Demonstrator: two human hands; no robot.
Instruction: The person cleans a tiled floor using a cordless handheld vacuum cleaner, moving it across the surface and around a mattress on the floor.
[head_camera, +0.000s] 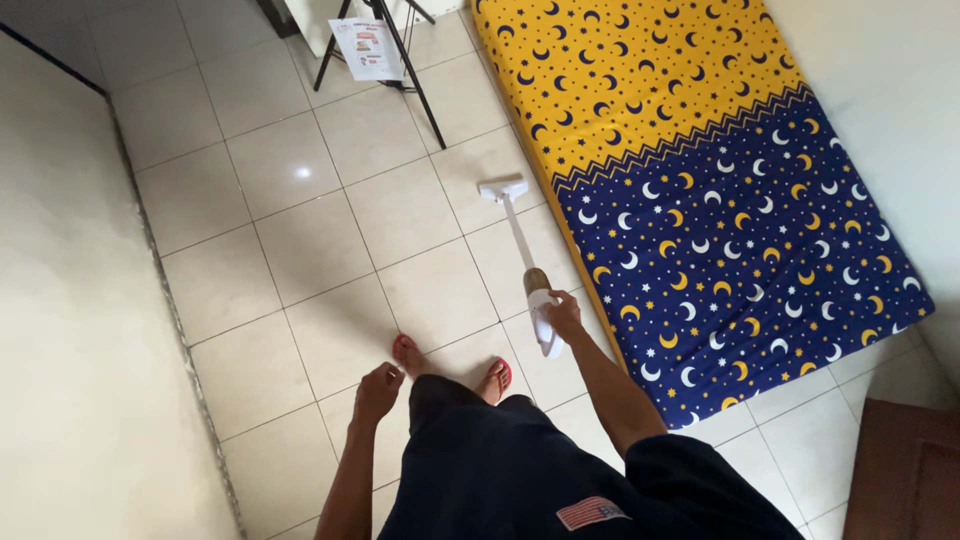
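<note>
My right hand (565, 315) grips the handle of a white stick vacuum (522, 245). Its flat head (503, 189) rests on the tiled floor (300, 250), just left of a floor mattress (700, 180) patterned yellow and dark blue with moons and stars. My left hand (378, 392) hangs by my thigh with fingers loosely curled, holding nothing. Below me are my feet in red sandals (405, 350) and my dark shorts.
A black tripod stand (395, 50) with a printed sheet clipped to it stands at the top. A pale wall (70, 350) runs along the left. A brown mat (905, 470) lies at the bottom right.
</note>
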